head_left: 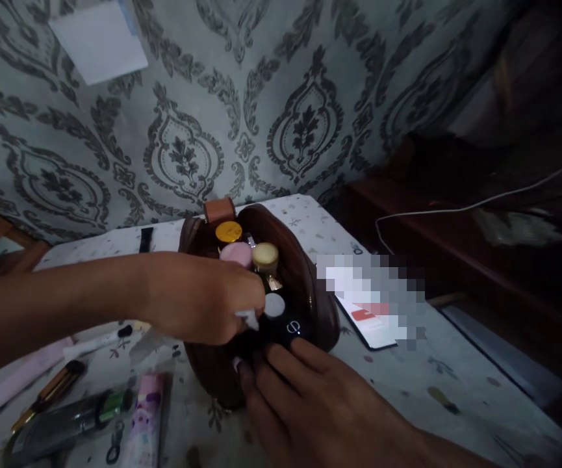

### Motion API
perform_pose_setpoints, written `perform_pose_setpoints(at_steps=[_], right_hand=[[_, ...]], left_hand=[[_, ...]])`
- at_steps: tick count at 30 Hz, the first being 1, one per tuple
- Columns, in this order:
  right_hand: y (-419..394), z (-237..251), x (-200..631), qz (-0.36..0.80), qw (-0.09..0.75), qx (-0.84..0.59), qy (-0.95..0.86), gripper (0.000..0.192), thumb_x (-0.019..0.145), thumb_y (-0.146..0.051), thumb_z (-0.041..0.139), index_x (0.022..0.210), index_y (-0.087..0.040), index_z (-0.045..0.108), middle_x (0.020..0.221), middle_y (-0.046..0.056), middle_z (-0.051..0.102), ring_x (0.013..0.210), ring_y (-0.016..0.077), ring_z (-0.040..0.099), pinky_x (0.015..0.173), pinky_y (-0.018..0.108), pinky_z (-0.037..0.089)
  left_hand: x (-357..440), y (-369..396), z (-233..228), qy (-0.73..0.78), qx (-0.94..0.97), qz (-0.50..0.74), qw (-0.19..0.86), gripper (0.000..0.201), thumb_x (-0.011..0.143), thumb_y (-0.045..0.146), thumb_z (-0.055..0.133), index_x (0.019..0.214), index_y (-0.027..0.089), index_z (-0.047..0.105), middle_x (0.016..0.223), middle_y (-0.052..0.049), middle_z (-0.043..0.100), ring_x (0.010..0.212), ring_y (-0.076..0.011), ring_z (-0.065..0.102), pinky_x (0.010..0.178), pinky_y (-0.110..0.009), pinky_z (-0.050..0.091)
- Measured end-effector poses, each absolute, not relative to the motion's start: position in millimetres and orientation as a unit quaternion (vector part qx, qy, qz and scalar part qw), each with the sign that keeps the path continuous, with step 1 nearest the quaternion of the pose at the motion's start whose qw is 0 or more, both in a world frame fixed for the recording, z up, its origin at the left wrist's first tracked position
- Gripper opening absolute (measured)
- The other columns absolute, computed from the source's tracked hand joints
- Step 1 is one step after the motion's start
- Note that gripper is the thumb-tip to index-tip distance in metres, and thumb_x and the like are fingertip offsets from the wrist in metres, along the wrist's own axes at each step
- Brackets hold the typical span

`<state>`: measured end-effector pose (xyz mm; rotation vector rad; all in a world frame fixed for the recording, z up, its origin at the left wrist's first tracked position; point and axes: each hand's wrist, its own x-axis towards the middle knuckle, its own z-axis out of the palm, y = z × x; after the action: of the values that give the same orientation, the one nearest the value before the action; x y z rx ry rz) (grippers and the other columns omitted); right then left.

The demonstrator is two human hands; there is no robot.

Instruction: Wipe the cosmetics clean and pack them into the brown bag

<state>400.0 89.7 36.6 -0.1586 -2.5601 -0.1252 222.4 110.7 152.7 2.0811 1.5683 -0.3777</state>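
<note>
Fingers [249, 316] of the left hand [197, 299] pinch a small white thing over the open brown pouch [310, 286] on the bench [456, 390]; right hand [310, 390], fingers spread, steadies its front among the jars [265, 257].

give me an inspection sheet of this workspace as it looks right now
surface: table under a pale floral-print cloth
job's things: open brown pouch packed with a gold lid, pink lid, beige-capped bottle and a black compact
clutter: tubes and pens at left; blurred card at right
grippers: left hand reaches into the pouch, pinching something white; right hand steadies the pouch's near edge, fingers on it
cables: white cable over the dark shelf at right
surroundings: damask-patterned wall with a white paper stuck on it
</note>
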Motion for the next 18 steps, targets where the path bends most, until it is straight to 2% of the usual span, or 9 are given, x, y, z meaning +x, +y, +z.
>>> perform_pose_setpoints(at_steps=[4,6,10,15,18], right_hand=[[90.8,31.9,400.2,-0.067,0.286,-0.058,-0.954,0.014,0.086,-0.008,0.054,0.086,-0.017,0.065,0.077,0.003,0.071,0.071,0.0183,0.057,0.068,0.034,0.041],[91.0,31.8,401.0,-0.075,0.278,-0.052,-0.956,0.013,0.086,-0.008,0.054,0.086,-0.017,0.064,0.078,0.003,0.071,0.072,0.0180,0.057,0.069,0.034,0.041],[91.0,32.8,401.9,-0.077,0.290,-0.053,-0.952,0.014,0.084,-0.006,0.054,0.084,-0.016,0.063,0.073,0.002,0.069,0.069,0.0179,0.056,0.066,0.034,0.040],[91.1,34.3,402.0,-0.062,0.300,-0.058,-0.950,0.013,0.082,-0.006,0.055,0.082,-0.017,0.063,0.073,0.002,0.069,0.070,0.0183,0.057,0.068,0.034,0.041],[90.8,34.8,401.8,-0.057,0.306,-0.061,-0.948,0.013,0.081,-0.006,0.056,0.080,-0.017,0.063,0.072,0.001,0.068,0.069,0.0183,0.056,0.066,0.034,0.040]], left_hand=[[212.4,126.0,168.4,0.582,0.777,-0.091,0.222,0.018,0.088,0.024,0.051,0.090,0.022,0.068,0.081,0.002,0.070,0.074,-0.0157,0.063,0.068,-0.024,0.044],[211.6,135.9,170.5,0.618,0.770,-0.059,0.148,0.019,0.085,0.031,0.056,0.097,0.023,0.069,0.084,0.001,0.070,0.077,-0.0179,0.062,0.071,-0.026,0.044],[217.3,150.2,156.9,0.642,0.756,-0.107,0.066,0.032,0.079,0.041,0.064,0.107,0.024,0.067,0.093,-0.002,0.070,0.091,-0.0241,0.064,0.074,-0.029,0.044],[225.1,159.6,134.1,0.607,0.779,-0.151,0.038,0.035,0.080,0.047,0.062,0.103,0.021,0.064,0.100,-0.008,0.071,0.101,-0.0301,0.064,0.074,-0.032,0.046],[226.3,160.3,136.1,0.603,0.782,-0.151,0.047,0.030,0.083,0.043,0.060,0.102,0.021,0.065,0.101,-0.008,0.071,0.101,-0.0289,0.064,0.075,-0.032,0.046]])
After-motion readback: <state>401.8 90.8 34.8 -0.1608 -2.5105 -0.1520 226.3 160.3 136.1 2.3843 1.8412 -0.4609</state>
